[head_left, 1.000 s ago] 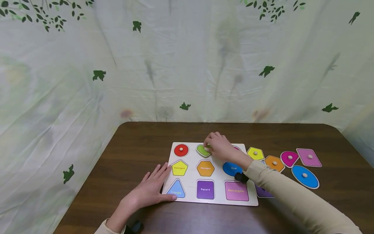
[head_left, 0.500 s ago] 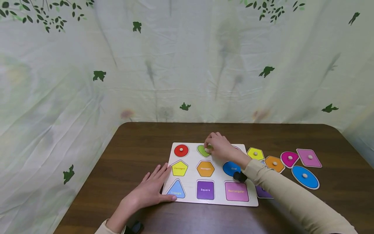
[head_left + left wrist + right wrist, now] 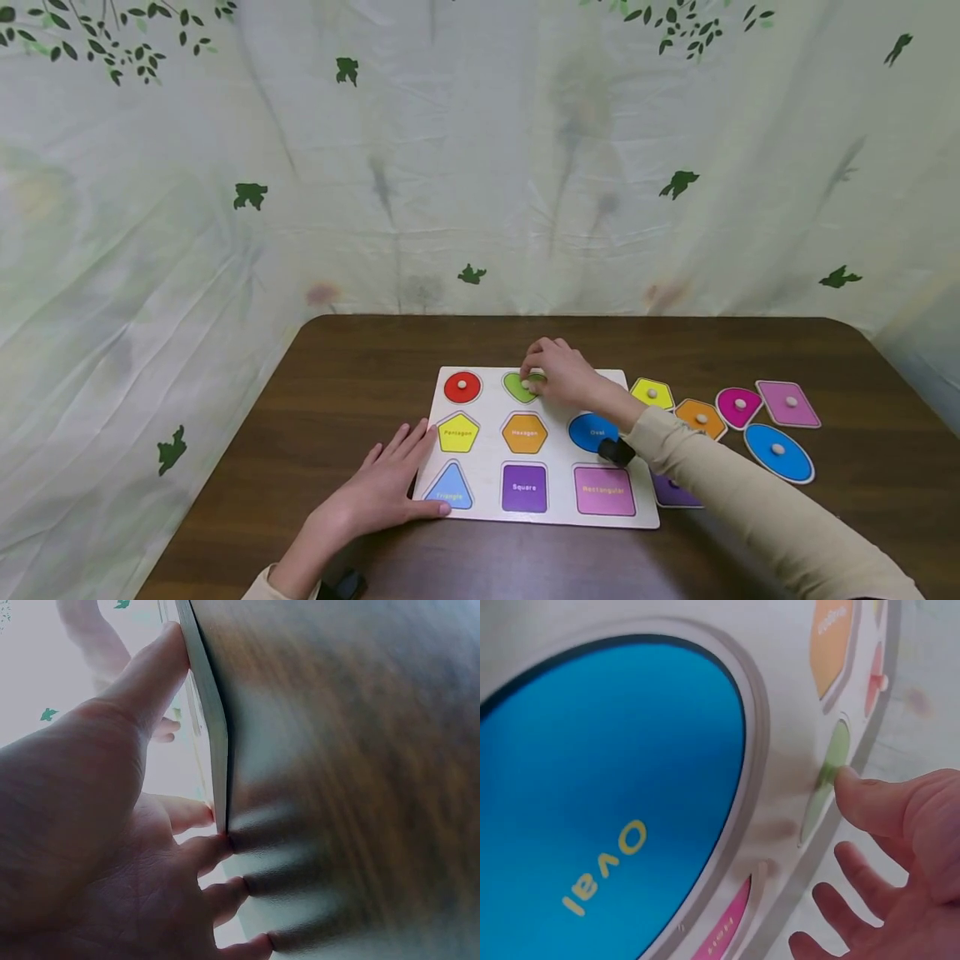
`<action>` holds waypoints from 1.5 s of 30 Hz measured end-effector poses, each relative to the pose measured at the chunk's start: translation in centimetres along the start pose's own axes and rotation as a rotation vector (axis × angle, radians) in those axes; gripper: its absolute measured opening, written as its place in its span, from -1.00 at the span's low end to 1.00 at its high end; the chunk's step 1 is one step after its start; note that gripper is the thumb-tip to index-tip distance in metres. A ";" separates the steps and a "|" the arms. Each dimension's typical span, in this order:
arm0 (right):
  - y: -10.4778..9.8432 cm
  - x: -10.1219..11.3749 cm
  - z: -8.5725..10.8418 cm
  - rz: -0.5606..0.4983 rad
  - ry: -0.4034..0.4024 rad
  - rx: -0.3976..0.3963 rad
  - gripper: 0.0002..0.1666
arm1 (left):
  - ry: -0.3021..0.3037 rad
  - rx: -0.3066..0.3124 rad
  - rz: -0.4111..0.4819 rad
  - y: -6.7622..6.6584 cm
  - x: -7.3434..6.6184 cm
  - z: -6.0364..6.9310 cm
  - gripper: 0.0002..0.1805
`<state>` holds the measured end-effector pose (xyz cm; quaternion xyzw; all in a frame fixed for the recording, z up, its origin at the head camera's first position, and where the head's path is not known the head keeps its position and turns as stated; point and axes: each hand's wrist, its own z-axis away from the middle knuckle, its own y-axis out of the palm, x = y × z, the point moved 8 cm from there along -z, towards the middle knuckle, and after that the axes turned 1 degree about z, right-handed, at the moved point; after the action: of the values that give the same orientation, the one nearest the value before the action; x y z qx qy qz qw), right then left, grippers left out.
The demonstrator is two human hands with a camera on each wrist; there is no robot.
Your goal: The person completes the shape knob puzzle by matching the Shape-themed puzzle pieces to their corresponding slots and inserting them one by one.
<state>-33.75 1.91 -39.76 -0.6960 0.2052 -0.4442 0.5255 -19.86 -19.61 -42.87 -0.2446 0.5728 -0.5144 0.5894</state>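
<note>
A white shape puzzle board lies on the table, printed with coloured, named recesses. At its far edge my right hand pinches the knob of a green puzzle piece, which lies flat in the top middle recess; part of the piece is hidden by the fingers. In the right wrist view the thumb meets the knob of the green piece. My left hand rests at the board's left edge, fingers extended, thumb on the near left corner. A red circle piece sits in the top left recess.
Right of the board lie loose knobbed pieces: a yellow pentagon, orange hexagon, magenta piece, pink rectangle and blue oval. A purple piece is partly under the right sleeve. A printed curtain hangs behind the table.
The green piece has shifted slightly and settled flat into its recess under the right hand. My left hand stays at the board's edge; the head view has shifted slightly.
</note>
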 end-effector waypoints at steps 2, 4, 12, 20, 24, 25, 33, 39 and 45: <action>-0.2 0.0 0.2 -0.006 0.004 -0.002 -0.83 | -0.005 0.003 0.002 0.1 0.0 0.0 0.23; -0.4 0.0 0.4 -0.016 0.006 -0.010 -0.81 | -0.007 0.005 0.004 0.1 0.0 0.0 0.22; -1.6 0.2 1.0 -0.037 -0.026 -0.059 -0.76 | 0.002 -0.007 0.012 0.0 0.0 0.1 0.22; -3.3 -0.2 2.2 -0.090 -0.023 -0.076 -0.77 | 0.001 -0.003 0.013 0.0 0.0 0.1 0.22; -3.9 -1.0 3.0 -0.116 -0.020 -0.087 -0.76 | 0.006 0.000 0.012 0.0 0.0 0.1 0.22; -4.1 -1.2 3.3 -0.117 -0.020 -0.096 -0.76 | 0.006 0.001 0.012 0.0 0.0 0.1 0.22; -6.0 -2.2 5.3 -0.098 -0.030 -0.212 -0.76 | 0.007 0.007 0.022 -0.1 -0.1 0.1 0.21; -6.8 -3.4 6.8 -0.103 -0.002 -0.234 -0.74 | 0.008 0.013 0.026 0.0 -0.2 0.0 0.21; -7.4 -4.8 8.1 -0.094 0.024 -0.239 -0.77 | 0.006 0.016 0.029 0.0 -0.1 0.0 0.21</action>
<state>-30.85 12.61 -35.37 -0.7570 0.2303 -0.4490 0.4150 -19.86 -19.50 -42.83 -0.2298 0.5738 -0.5113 0.5971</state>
